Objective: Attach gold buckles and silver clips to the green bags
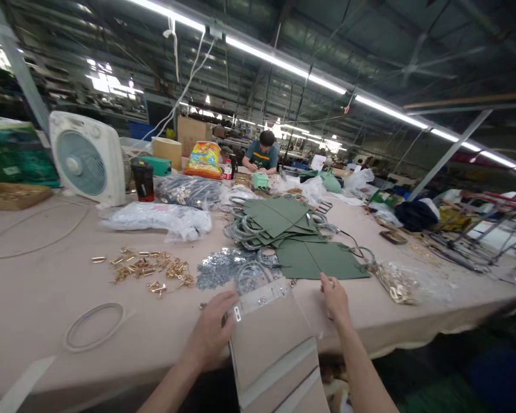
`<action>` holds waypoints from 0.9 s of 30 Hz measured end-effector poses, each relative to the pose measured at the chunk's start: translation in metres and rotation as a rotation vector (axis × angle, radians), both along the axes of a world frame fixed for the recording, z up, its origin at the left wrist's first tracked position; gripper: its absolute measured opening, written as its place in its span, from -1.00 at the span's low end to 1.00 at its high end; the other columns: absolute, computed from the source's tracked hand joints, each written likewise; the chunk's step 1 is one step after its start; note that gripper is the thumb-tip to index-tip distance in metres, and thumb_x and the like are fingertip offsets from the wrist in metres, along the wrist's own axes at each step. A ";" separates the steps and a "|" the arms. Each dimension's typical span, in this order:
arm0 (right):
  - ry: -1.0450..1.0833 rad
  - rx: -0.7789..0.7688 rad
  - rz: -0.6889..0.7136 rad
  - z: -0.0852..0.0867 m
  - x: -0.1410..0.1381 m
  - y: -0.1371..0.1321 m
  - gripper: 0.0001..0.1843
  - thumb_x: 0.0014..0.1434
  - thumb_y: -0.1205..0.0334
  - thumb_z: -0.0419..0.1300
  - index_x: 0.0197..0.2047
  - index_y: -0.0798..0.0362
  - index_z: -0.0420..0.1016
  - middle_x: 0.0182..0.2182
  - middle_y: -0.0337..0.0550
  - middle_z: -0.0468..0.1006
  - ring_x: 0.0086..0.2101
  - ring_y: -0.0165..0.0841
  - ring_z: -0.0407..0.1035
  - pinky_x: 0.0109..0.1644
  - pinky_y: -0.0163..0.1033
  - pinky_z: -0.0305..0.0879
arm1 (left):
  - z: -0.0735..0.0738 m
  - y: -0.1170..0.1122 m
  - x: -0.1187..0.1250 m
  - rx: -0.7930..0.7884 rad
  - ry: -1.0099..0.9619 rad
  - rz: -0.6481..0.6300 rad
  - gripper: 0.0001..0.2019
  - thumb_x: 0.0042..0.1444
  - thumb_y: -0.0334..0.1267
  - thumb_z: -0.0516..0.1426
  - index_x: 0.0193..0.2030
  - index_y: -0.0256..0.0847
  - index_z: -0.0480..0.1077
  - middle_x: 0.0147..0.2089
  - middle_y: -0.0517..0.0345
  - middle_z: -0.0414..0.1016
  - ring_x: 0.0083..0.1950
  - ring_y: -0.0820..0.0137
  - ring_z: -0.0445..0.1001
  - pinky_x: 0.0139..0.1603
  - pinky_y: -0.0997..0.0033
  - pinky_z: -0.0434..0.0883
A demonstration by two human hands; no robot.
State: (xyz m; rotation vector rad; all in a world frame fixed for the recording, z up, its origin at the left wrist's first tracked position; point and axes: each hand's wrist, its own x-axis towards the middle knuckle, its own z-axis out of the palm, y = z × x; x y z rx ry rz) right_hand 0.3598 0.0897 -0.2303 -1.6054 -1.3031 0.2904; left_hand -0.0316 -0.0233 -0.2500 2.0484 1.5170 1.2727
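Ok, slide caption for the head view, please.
Left hand at a beige panel, right hand near stacked green panels, gold hardware scattered on the table.

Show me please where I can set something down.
Bare cloth lies between the gold fittings and white ring; a narrower patch lies between the bagged fittings and the table's front edge. The middle is crowded: silver pieces, green panels and the tan panel.
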 end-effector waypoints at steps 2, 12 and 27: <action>-0.044 -0.060 0.002 -0.005 0.004 0.004 -0.48 0.18 -0.23 0.18 -0.17 0.09 0.61 -0.20 0.08 0.65 -0.16 -0.07 0.49 -0.01 -0.09 0.35 | -0.004 -0.001 -0.001 0.047 -0.001 0.018 -0.64 0.21 -0.32 0.10 0.10 -0.17 0.59 0.19 -0.04 0.58 0.23 0.16 0.53 0.32 0.03 0.48; -0.461 -0.195 -0.124 -0.042 -0.007 -0.022 -0.32 0.31 -0.03 -0.08 0.30 0.21 0.44 0.07 0.28 0.54 0.07 0.04 0.43 0.17 0.02 0.29 | -0.007 -0.009 -0.003 0.082 -0.018 0.070 -0.63 0.20 -0.37 0.14 0.13 -0.13 0.55 0.17 -0.01 0.57 0.21 0.17 0.53 0.29 0.06 0.51; 0.279 -0.067 0.122 -0.005 -0.092 -0.078 -0.27 0.17 -0.35 0.19 0.12 0.09 0.55 -0.17 0.01 0.69 -0.27 -0.15 0.58 -0.12 -0.09 0.51 | 0.007 -0.037 -0.002 0.068 -0.138 0.120 -0.59 0.20 -0.45 0.11 0.17 -0.12 0.49 0.14 -0.01 0.58 0.19 0.21 0.52 0.30 0.07 0.47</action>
